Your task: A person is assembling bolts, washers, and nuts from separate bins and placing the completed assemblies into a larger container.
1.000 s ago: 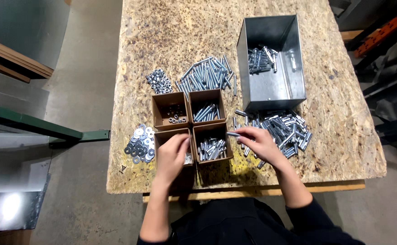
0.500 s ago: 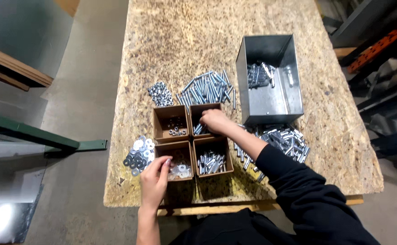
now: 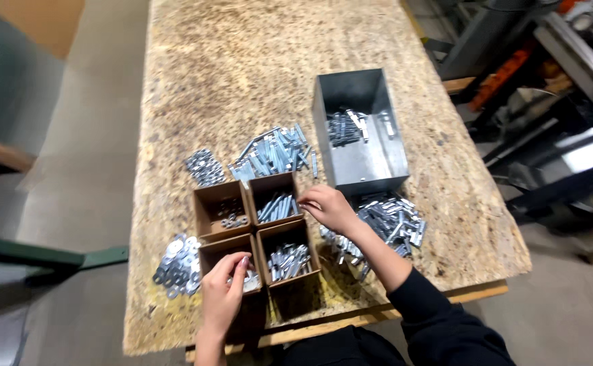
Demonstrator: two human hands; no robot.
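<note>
Hands at four brown boxes near the table's front edge.

Right hand at the far-right box's rim, fingers pressed together, possibly pinching a bolt; too small to tell. Left hand rests on the near-left box, fingers together. Loose bolts lie just right; grey bin beyond.

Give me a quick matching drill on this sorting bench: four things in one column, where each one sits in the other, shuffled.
Things:
1. grey metal bin
2. flat washers pile
3. right hand
4. left hand

Places:
A. loose on the board, left of the cardboard boxes
B. over the near-left cardboard box
C. at the edge of the far-right cardboard box
D. on the board, beyond the right hand

Pairs: 1-D, 2-A, 3-C, 4-B
</note>
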